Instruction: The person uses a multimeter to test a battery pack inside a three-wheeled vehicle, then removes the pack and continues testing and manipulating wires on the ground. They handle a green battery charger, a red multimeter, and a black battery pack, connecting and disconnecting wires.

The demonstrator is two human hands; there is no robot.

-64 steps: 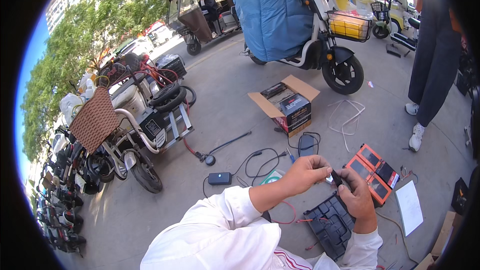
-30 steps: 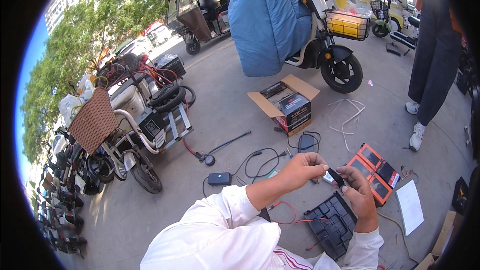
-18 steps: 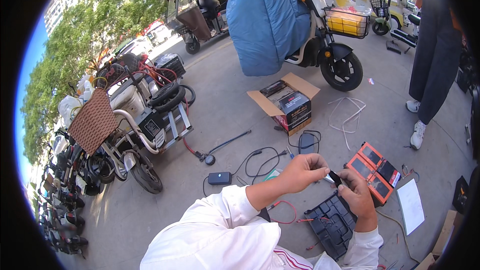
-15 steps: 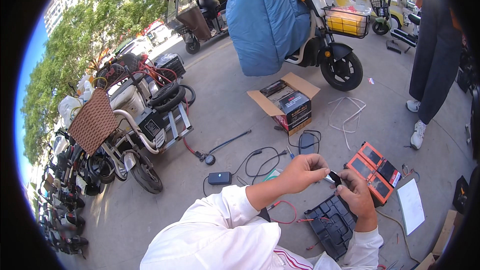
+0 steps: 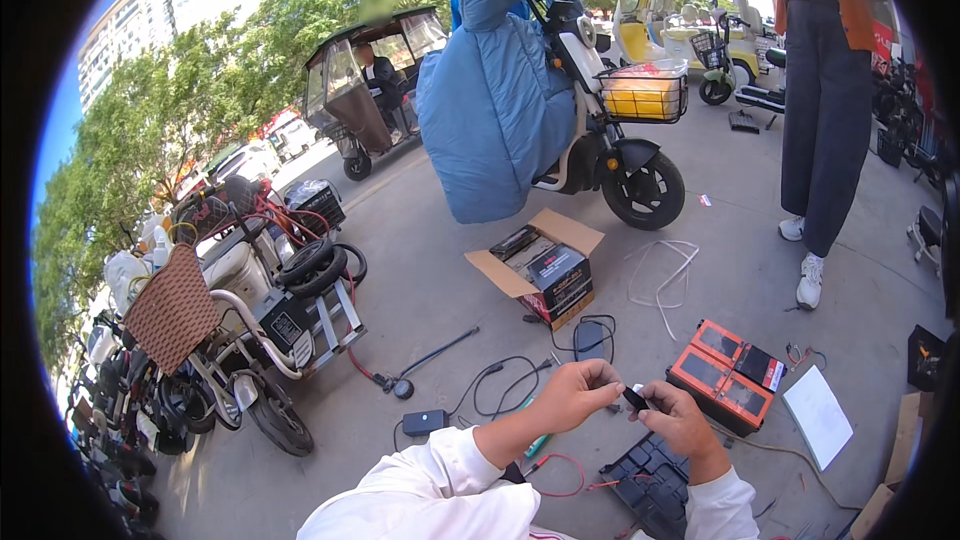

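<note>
Both my hands meet in front of me at chest height. My left hand is closed in a pinch, its fingertips beside a small dark strip-like piece; what it pinches is too small to make out. My right hand grips that dark piece between thumb and fingers. Below the right hand lies a black plastic battery tray with moulded compartments and a red lead near it. Just beyond it sits an orange and black battery pack.
A charger with coiled cables lies at left. Beyond my hands stands an open cardboard box of batteries. A white board lies at right. A blue-covered scooter, a standing person and a parked tricycle surround the area.
The view has tilted up, so the ground things sit lower. My hands stay close together; the piece between them now shows as dark, where a shiny bit showed before.
</note>
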